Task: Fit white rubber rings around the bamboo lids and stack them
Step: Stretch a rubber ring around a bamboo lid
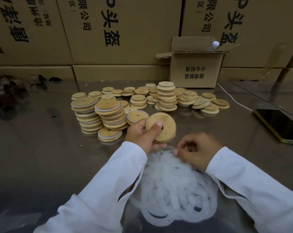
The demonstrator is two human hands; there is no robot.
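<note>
My left hand (142, 135) grips a round bamboo lid (164, 127) with a small hole, thumb on its top face, above the near table. My right hand (197, 151) has its fingers curled and pinches a white rubber ring (169, 151) at the far edge of the heap of white rings (172, 190) between my forearms. Two leaning stacks of ringed lids (100, 115) stand to the left of the held lid, with single ringed lids (109, 133) beside them. Bare lids lie in low piles and one taller stack (166, 96) farther back.
A small open cardboard box (194, 71) with a plastic bottle (213, 45) in it stands at the back right. A phone (280, 125) lies at the right edge, with a white cable (233, 98) running toward it. Large printed cartons (108, 31) wall the back of the metal table (41, 148).
</note>
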